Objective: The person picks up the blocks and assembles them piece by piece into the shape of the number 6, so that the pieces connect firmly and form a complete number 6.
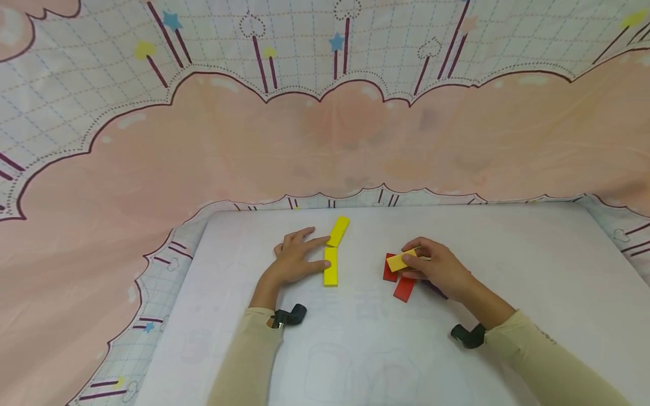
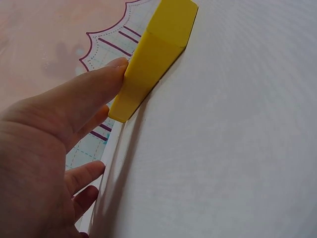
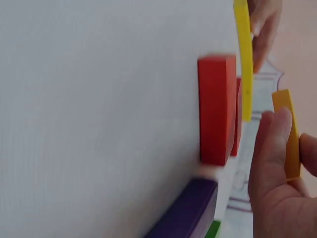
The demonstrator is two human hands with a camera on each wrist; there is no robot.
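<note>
Two bright yellow blocks lie end to end on the white tabletop, a near one (image 1: pixel 331 277) and a far one (image 1: pixel 340 228) that slants to the right. My left hand (image 1: pixel 291 264) spreads beside them, its thumb touching the near block and its index finger reaching the far one's near end. Between thumb and fingers, my right hand (image 1: pixel 447 270) pinches an orange-yellow block (image 3: pixel 291 144) above two red blocks, one behind (image 1: pixel 390 274) and one in front (image 1: pixel 404 291). A dark purple block (image 3: pixel 185 213) lies partly hidden under that hand.
A bit of a green block (image 3: pixel 213 229) shows past the purple one in the right wrist view. Behind the white table (image 1: pixel 365 338) hangs a pink and white patterned cloth (image 1: pixel 304 146). Faint printed outlines mark the tabletop's front.
</note>
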